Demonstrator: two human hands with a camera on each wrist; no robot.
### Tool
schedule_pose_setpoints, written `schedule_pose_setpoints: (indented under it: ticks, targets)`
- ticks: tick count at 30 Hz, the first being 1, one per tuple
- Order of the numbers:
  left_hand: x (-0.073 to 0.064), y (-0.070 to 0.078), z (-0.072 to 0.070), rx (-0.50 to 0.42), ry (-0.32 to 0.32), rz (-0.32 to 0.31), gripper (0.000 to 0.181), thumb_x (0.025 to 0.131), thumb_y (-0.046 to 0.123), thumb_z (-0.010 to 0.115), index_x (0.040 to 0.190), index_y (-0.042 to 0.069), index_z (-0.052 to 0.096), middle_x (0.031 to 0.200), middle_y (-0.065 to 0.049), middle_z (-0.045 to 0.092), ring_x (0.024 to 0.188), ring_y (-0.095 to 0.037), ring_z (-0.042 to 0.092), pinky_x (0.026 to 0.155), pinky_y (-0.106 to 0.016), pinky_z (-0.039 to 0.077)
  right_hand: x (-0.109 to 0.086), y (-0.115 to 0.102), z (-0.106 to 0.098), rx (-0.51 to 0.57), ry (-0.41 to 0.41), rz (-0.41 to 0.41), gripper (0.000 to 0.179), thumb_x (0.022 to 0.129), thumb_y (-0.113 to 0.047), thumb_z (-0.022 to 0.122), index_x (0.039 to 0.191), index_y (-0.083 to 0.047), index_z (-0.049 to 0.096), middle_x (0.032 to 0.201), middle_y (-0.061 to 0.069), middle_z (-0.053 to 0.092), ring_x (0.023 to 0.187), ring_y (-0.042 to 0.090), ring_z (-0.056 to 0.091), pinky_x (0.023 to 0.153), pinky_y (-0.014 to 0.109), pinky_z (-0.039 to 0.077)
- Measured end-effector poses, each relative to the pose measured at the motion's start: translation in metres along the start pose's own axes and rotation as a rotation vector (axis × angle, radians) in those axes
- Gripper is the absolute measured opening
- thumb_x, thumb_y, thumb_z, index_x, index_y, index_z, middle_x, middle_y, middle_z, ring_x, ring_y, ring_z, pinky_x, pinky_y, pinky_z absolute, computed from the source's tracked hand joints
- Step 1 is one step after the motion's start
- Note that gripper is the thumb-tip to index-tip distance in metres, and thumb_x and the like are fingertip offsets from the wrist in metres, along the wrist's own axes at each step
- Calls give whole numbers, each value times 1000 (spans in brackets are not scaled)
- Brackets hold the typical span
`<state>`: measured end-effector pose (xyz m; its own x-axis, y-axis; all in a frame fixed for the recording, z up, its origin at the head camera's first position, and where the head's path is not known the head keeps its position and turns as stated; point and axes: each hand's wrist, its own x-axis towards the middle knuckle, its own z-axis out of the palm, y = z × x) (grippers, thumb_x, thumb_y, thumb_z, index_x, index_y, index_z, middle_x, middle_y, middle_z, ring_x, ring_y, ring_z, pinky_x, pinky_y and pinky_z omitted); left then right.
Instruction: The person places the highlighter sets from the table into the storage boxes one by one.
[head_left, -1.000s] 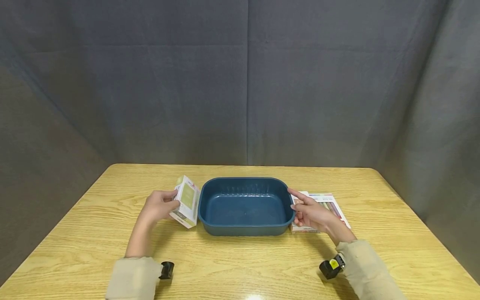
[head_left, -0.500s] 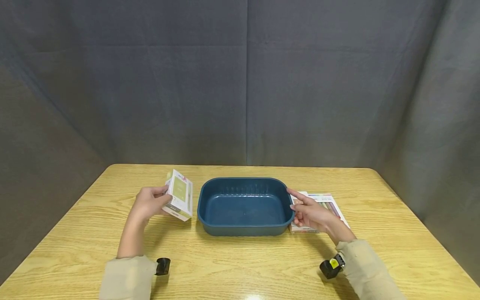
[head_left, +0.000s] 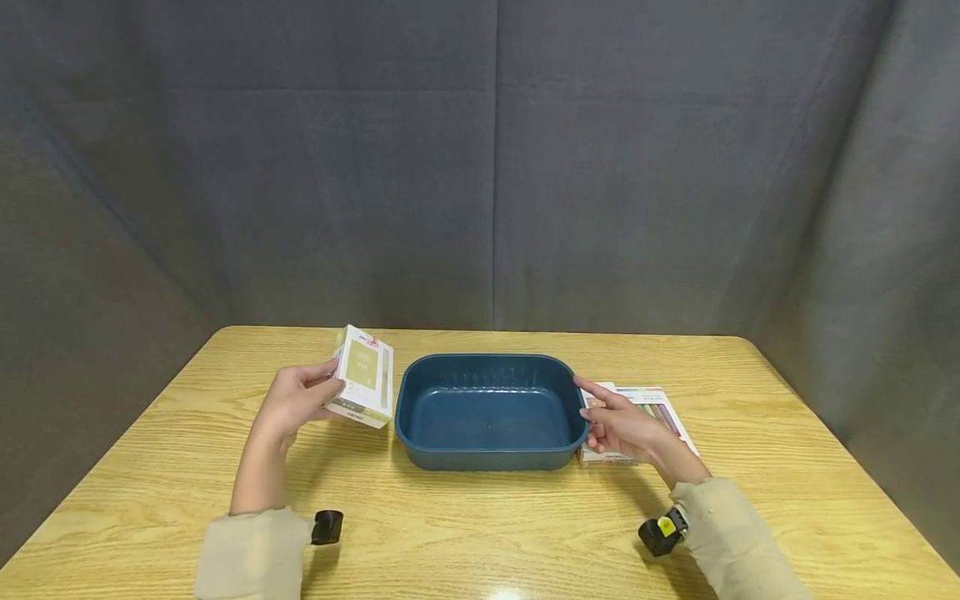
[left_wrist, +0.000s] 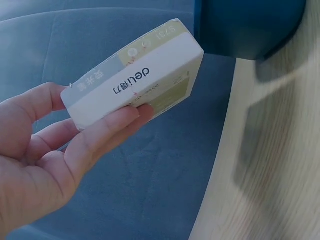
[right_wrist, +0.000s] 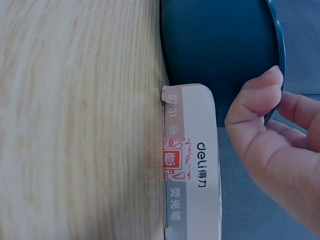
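box [head_left: 366, 377] pinched by left fingers [left_wrist: 102, 131], right fingers [head_left: 603, 393] on tub [head_left: 491, 419]

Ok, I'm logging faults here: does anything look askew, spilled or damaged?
Nothing stands out. The box in the left hand is tilted, but it is being held; the blue tray sits flat on the table, and no spill or clear damage shows.
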<state>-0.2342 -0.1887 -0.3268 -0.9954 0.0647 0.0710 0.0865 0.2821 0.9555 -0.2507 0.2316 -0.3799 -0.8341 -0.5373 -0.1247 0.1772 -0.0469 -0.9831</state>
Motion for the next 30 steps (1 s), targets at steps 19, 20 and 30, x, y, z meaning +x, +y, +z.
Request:
schedule_pose_setpoints:
  ticks: [19,20,30]
  targets:
    - [3,4,10,-103,-41,28,43,88,-1,46,128,-14,36,115,-36,46,79,-17,61,66,-29,50,0,2,-9,61,-40,10,61,96,-2,33,144,-11,-4,70,1,46,56,10,51,52,22,41]
    - [3,4,10,-113,-46,32,43,88,-1,45,128,-14,35,114,-36,46,79,-17,61,66,-29,50,0,2,-10,67,-41,10,61,96,-2,33,144,-11,-4,70,1,46,56,10,50,52,22,41]
    - [7,6,27,-144,-93,36,43,87,-2,46,127,-16,37,111,-35,48,79,-20,62,66,-30,50,1,5,-13,98,-58,15,60,97,-2,31,144,-13,-4,69,1,47,57,10,51,54,22,42]
